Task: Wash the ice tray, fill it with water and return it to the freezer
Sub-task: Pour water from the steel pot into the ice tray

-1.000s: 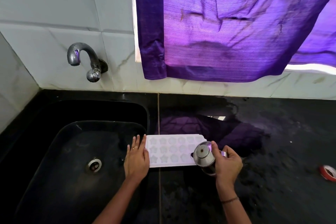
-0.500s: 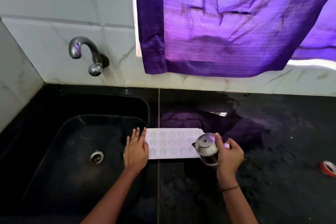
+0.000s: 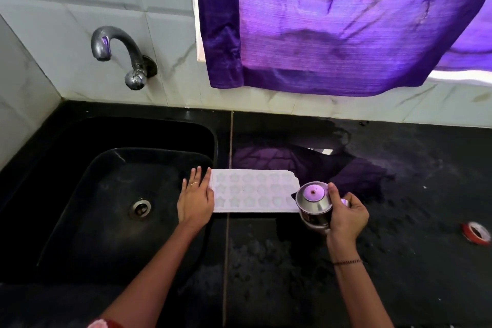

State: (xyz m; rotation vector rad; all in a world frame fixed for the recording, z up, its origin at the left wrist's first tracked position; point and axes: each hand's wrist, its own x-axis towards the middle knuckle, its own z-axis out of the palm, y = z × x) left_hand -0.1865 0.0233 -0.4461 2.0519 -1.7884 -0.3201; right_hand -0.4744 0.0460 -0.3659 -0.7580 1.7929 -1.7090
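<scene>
Counter: the wet black stone worktop (image 3: pixel 399 221) carries my white plastic ice tray with star-shaped cells (image 3: pixel 253 192), which lies flat just right of the black sink basin (image 3: pixel 111 194); a slick surface could let the tray skate.
Tray: its left end sits at the sink's edge, so a nudge might tip it in.
Left hand (image 3: pixel 195 200): flat and open, fingers pressed against that end, gripping nothing.
Right hand (image 3: pixel 346 213): wrapped round a small lidded steel jug (image 3: pixel 314 201) at the tray's far end from the sink; pouring too fast would likely overflow the shallow cells.
</scene>
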